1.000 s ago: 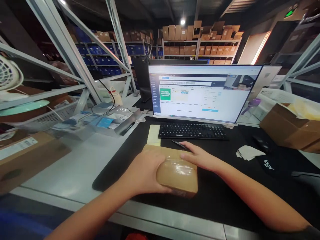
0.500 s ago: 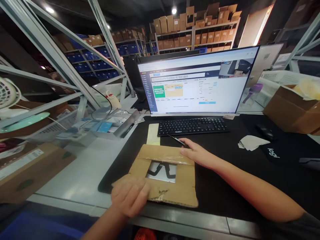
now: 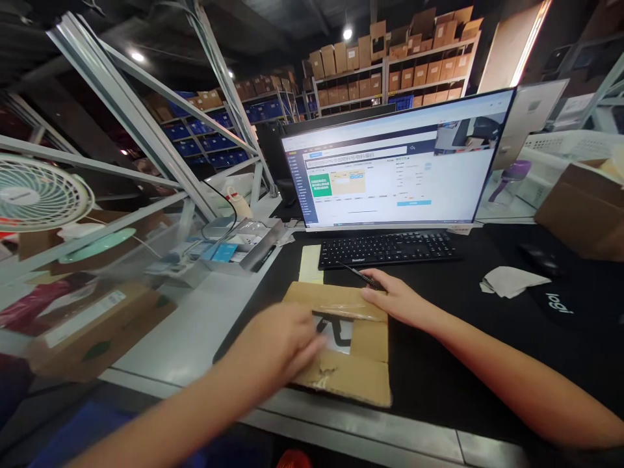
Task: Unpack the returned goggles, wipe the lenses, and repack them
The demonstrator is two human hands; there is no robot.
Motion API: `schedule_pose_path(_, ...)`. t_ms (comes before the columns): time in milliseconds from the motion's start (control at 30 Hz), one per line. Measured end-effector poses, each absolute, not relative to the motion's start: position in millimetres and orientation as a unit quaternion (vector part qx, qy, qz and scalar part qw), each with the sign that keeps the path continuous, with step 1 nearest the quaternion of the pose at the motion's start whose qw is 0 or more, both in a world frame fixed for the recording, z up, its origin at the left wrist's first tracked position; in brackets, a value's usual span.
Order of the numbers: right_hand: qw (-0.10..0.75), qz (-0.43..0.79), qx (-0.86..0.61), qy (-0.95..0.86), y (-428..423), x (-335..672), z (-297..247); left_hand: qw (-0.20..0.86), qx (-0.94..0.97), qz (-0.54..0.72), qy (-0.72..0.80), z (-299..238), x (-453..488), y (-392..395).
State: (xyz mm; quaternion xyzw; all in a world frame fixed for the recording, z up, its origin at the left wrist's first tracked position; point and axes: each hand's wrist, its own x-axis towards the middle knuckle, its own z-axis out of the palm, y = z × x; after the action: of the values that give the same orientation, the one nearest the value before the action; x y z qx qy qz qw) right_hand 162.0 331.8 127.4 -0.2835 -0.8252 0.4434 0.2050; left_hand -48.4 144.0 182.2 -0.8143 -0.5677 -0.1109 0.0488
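Note:
A flat brown cardboard package (image 3: 355,364) lies opened on the black desk mat (image 3: 439,364) in front of the keyboard (image 3: 390,248). Its flaps are spread and a grey bag with a black shape (image 3: 338,331) shows inside. My left hand (image 3: 277,344) reaches over the package's left side, fingers spread, touching the opening. My right hand (image 3: 394,300) rests flat on the far right flap, holding it down. A black pen (image 3: 361,276) lies just beyond my right fingers.
A monitor (image 3: 394,169) stands behind the keyboard. A crumpled paper (image 3: 511,281) and a mouse (image 3: 541,260) lie to the right, near a cardboard box (image 3: 585,208). At the left are a white fan (image 3: 39,192), a metal tray (image 3: 244,240) and a labelled carton (image 3: 92,325). Shelving frames rise behind.
The package, closed and gripped by my left hand a second ago, now lies open. My left hand drew back toward me, then moved forward onto the opening. My right hand stayed on the far flap.

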Motion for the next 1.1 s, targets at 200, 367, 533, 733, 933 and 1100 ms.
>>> schedule_pose_path(200,0.157,0.271,-0.245,-0.918,340.5,218.6,184.6,0.061,-0.851,0.020,-0.522,196.6,-53.3,219.6)
schedule_pose_path(367,0.050,0.211,-0.194,-0.957,322.3,259.4,219.0,0.168,-0.850,0.004,-0.499,157.5,-61.5,224.1)
schedule_pose_path(533,0.024,0.164,-0.200,-0.966,317.0,253.8,210.2,0.164,-0.849,-0.081,-0.497,152.4,-66.9,219.3)
schedule_pose_path(733,0.022,0.136,-0.198,-0.971,328.3,254.1,206.4,0.168,-0.849,-0.068,-0.496,157.1,-63.6,223.5)
schedule_pose_path(933,0.035,0.169,-0.178,-0.969,332.3,252.2,206.2,0.167,-0.848,-0.061,-0.499,157.5,-63.3,221.8)
schedule_pose_path(1100,0.035,0.159,-0.224,-0.961,331.9,250.4,203.6,0.147,-0.845,-0.066,-0.510,155.8,-64.5,223.0)
